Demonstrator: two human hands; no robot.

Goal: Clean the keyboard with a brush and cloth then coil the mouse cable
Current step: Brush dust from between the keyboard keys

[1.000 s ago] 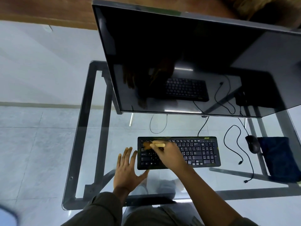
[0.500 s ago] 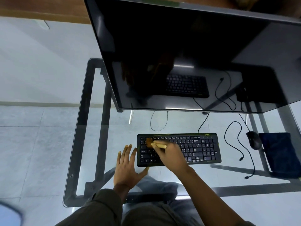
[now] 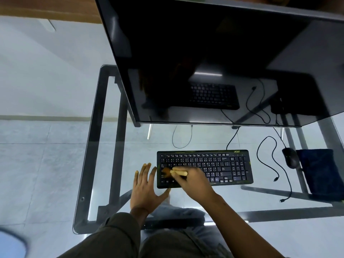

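Has brought the brush (image 3: 179, 172) down from the upper rows of the keyboard (image 3: 223, 164) to the lower rows at its left end, nearer the front edge, over the last second. Grips the pale wooden handle in the right hand (image 3: 193, 180), fingers curled round it, with the bristles (brownish and blurred) pressed onto the keys at the far left. Lays the left hand (image 3: 147, 187) flat on the glass tabletop (image 3: 232, 200) just beside the keyboard's left edge, fingers straight and slightly spread, holding nothing, thumb stretched out to the near left corner of the keyboard (touching it or only close, hard to tell). Has the keyboard lying square across the middle of the tabletop, its own lead running back under the big dark monitor (image 3: 204, 53) behind it. Leaves the mouse (image 3: 290, 158) well off to the right of the keyboard, and the mouse cable (image 3: 257, 154) loose in wide curves on the glass between the two, not yet coiled. Leaves the dark blue cloth (image 3: 318, 174) just to the right of the mouse, by the right edge of the tabletop, untouched by either of the hands. Shows, mirrored in the black screen, the keyboard and the loops of cable.
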